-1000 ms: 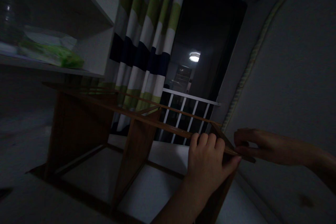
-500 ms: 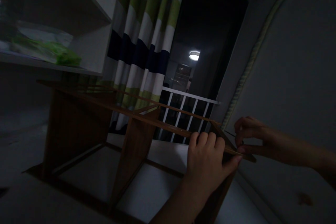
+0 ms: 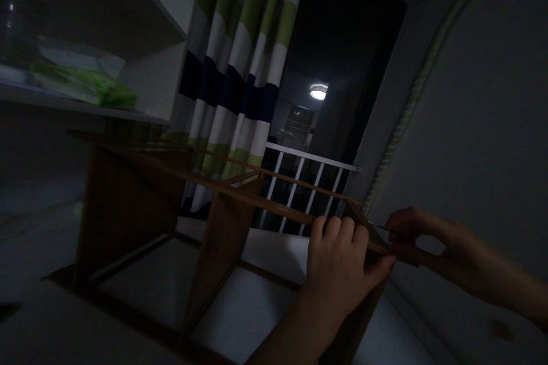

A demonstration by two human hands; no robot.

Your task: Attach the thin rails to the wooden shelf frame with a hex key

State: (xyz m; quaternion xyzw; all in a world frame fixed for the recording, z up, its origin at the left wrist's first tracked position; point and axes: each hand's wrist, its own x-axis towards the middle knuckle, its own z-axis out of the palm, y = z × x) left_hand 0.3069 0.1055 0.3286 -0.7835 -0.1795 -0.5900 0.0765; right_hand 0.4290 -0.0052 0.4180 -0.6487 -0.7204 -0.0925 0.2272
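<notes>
A brown wooden shelf frame (image 3: 218, 265) with upright panels stands in front of me. My left hand (image 3: 338, 256) is closed over its top front rail (image 3: 274, 205) near the right end, fingers curled over the rail and thumb stretched along the corner. Just beyond that corner, my right hand (image 3: 415, 239) pinches a thin metal rod (image 3: 378, 226) that looks like a slim tool; its exact kind is too dark to make out. The rod points left over the end panel (image 3: 363, 222). Some right fingertips are in shadow beside the panel's edge.
A white shelf unit (image 3: 177, 80) with a green plastic packet (image 3: 115, 94) juts in at upper left. Behind the frame hang a striped curtain (image 3: 240, 85) and a dark window with a white railing (image 3: 314, 157). A wrapped pipe (image 3: 398, 131) runs down the right wall.
My right hand has shifted slightly right and down, and the thin rod now shows more brightly. My left hand keeps its grip on the rail. The view has moved slightly.
</notes>
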